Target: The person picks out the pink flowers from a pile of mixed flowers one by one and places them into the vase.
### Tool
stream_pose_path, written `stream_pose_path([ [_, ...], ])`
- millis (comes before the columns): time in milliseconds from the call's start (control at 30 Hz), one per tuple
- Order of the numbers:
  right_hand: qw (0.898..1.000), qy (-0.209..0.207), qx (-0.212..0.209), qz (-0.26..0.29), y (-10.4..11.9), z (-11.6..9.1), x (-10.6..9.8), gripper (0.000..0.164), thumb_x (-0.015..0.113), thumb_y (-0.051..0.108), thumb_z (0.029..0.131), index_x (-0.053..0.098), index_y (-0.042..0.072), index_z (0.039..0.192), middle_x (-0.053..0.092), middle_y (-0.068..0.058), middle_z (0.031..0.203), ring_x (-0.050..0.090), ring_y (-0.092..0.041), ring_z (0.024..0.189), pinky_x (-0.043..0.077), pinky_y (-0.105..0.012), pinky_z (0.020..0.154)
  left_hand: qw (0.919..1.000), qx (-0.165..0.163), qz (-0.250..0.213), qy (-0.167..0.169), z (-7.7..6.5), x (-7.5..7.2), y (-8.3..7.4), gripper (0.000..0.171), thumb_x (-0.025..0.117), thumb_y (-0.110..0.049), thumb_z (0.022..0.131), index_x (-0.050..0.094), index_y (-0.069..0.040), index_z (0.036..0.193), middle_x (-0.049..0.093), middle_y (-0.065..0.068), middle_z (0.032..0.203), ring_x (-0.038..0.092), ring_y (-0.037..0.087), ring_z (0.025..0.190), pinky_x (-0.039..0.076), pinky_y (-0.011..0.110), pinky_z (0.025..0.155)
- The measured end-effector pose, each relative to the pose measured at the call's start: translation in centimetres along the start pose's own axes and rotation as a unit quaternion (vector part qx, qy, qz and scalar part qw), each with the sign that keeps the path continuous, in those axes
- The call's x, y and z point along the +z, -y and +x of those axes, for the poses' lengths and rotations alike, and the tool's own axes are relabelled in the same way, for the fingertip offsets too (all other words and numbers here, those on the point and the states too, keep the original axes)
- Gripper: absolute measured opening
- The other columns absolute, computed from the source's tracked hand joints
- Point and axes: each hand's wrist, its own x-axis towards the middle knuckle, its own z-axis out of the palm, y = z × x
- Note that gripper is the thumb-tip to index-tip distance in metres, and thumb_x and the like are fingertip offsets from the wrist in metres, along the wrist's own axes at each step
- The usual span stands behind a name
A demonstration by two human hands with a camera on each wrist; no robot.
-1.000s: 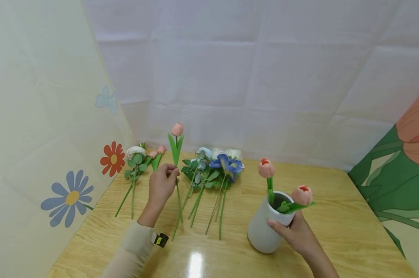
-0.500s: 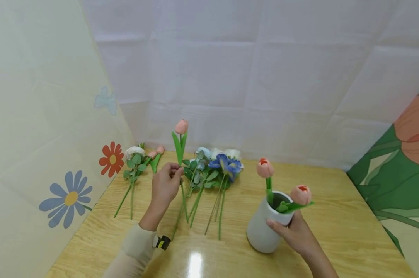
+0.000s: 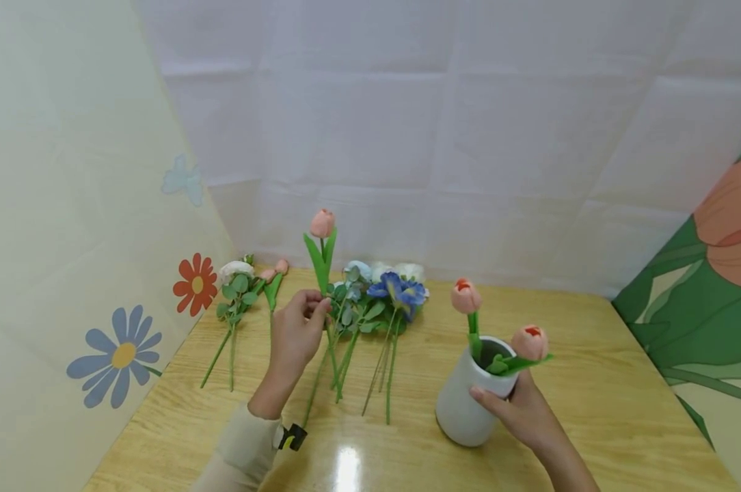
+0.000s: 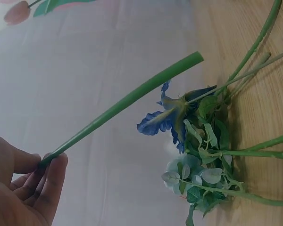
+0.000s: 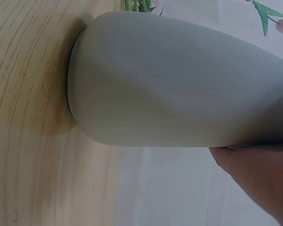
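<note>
My left hand (image 3: 298, 328) pinches a pink artificial tulip (image 3: 322, 223) by its stem between thumb and fingers, bloom up, above the table. In the left wrist view the cut end of the green stem (image 4: 122, 103) sticks out past the fingertips. A white vase (image 3: 465, 403) is held near its rim by my right hand (image 3: 524, 413), thumb on the near side; the other fingers are mostly hidden behind it. From its mouth rise two more pink tulips, one upright (image 3: 466, 296) and one leaning right (image 3: 530, 343). The right wrist view shows the vase's smooth side (image 5: 170, 80) and its base at the wood.
Blue and white flowers (image 3: 398, 292) with green stems lie at the table's middle back. Left of them are a white flower (image 3: 236, 273) and two pink tulips (image 3: 272, 275). A pale cloth (image 3: 358, 137) hangs behind the wooden table (image 3: 567, 383); printed cloths flank it.
My left hand has shifted slightly to the right, carrying the tulip along, so it overlaps the blue and white flowers more. The right hand keeps its hold on the vase, which stays in place.
</note>
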Motion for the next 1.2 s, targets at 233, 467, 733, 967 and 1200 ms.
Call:
stream_pose_path([
  [233, 1.000, 0.006, 0.010, -0.003, 0.1, -0.1, -0.1, 0.060, 0.076, 0.002, 0.088, 0.043, -0.001, 0.138, 0.059, -0.007, 0.120, 0.057, 0.002, 0.103, 0.051, -0.021, 0.083, 0.9989, 0.013, -0.044, -0.008, -0.4, 0.1, -0.7, 0.012, 0.071, -0.014, 0.096, 0.069, -0.004, 0.102, 0.076, 0.006, 0.082, 0.070, 0.016, 0.065, 0.056, 0.023, 0.057],
  [467, 1.000, 0.006, 0.007, 0.000, 0.2, -0.1, -0.1, 0.059, 0.076, 0.003, 0.088, 0.043, -0.001, 0.137, 0.059, -0.002, 0.117, 0.058, 0.000, 0.102, 0.052, -0.022, 0.083, 0.9970, 0.032, -0.068, -0.018, -0.8, 0.3, -1.7, 0.011, 0.072, -0.013, 0.095, 0.068, -0.004, 0.099, 0.076, 0.006, 0.080, 0.069, 0.015, 0.063, 0.056, 0.024, 0.055],
  [733, 1.000, 0.010, 0.013, 0.001, 0.3, 0.0, -0.1, 0.059, 0.076, 0.003, 0.088, 0.042, -0.002, 0.137, 0.059, -0.012, 0.120, 0.058, 0.001, 0.102, 0.052, -0.022, 0.083, 0.9943, 0.030, -0.103, -0.005, -1.1, 0.7, -2.9, 0.009, 0.071, -0.011, 0.095, 0.067, -0.003, 0.098, 0.076, 0.007, 0.081, 0.070, 0.018, 0.063, 0.055, 0.026, 0.052],
  [967, 1.000, 0.008, 0.005, 0.000, 0.2, 0.0, -0.1, 0.059, 0.076, 0.002, 0.088, 0.043, -0.002, 0.137, 0.059, -0.008, 0.119, 0.058, 0.001, 0.102, 0.052, -0.022, 0.082, 0.9872, 0.031, -0.156, 0.007, -1.5, 1.0, -4.2, 0.009, 0.070, -0.008, 0.096, 0.067, -0.002, 0.100, 0.076, 0.010, 0.084, 0.071, 0.026, 0.065, 0.058, 0.029, 0.055],
  [1200, 1.000, 0.006, 0.005, -0.008, 0.2, 0.0, -0.1, 0.059, 0.076, 0.003, 0.088, 0.043, -0.003, 0.137, 0.060, -0.009, 0.118, 0.058, 0.002, 0.102, 0.052, -0.021, 0.083, 0.9794, 0.019, -0.199, 0.025, -2.0, 1.6, -5.1, 0.012, 0.069, -0.012, 0.097, 0.066, -0.002, 0.103, 0.075, 0.011, 0.087, 0.071, 0.031, 0.069, 0.061, 0.039, 0.060],
])
